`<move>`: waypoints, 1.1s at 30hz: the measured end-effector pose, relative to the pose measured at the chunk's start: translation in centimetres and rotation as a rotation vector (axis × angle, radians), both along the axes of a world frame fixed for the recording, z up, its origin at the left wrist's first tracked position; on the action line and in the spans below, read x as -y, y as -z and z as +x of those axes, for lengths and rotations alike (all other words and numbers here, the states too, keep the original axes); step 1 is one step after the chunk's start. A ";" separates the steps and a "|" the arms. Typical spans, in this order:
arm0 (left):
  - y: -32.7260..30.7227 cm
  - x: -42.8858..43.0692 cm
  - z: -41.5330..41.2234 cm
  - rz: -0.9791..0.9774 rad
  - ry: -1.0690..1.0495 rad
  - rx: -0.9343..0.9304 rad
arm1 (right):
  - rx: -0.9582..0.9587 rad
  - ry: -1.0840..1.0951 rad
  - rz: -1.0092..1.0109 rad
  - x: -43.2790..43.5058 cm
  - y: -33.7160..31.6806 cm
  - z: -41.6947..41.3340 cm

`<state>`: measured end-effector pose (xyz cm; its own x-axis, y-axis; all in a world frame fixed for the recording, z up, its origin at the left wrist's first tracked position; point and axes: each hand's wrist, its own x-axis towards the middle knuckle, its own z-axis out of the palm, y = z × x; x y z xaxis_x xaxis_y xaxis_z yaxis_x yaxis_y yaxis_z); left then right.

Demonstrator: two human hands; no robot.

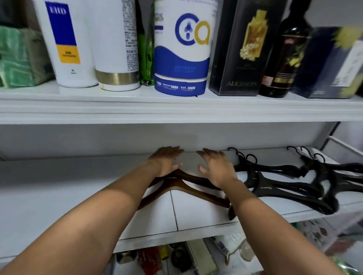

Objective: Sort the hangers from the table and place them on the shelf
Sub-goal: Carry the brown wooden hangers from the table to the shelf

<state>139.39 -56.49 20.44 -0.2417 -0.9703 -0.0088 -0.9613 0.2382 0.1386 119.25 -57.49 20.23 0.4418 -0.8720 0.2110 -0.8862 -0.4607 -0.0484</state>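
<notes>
While left hand [165, 160] and right hand [215, 169] lie spread, gripping nothing, over the brown hangers [204, 195] on the shelf [62, 184], placement seems finished; next comes a clean withdrawal.

The white-and-blue canister [181, 49] reads "Sante Nature" near its top. Below that is a large "Ca" logo, and "5000" and "12000" stand on its base band. The black box [243, 44] beside it bears gold lettering beginning "ALICE". The white bottle [62, 34] has a label too blurred to read.
</notes>
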 end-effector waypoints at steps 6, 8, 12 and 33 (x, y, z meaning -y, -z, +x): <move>-2.1 -1.2 -4.3 -0.035 0.101 0.007 | -0.026 0.104 -0.042 -2.3 -1.6 -4.1; -2.9 -1.4 -6.0 -0.034 0.143 0.002 | -0.029 0.137 -0.058 -3.1 -2.2 -6.1; -4.1 -1.7 -10.6 -0.043 0.223 0.015 | -0.026 0.226 -0.076 -5.3 -3.4 -10.8; -3.9 -11.6 -46.4 -0.113 0.736 -0.033 | -0.083 0.841 -0.073 -26.5 -2.0 -43.6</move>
<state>92.96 -44.85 24.33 -0.8281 -0.5516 0.1003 -0.5430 0.8336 0.1008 75.68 -30.97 22.27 -0.3312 -0.9027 0.2747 -0.9346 0.3539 0.0362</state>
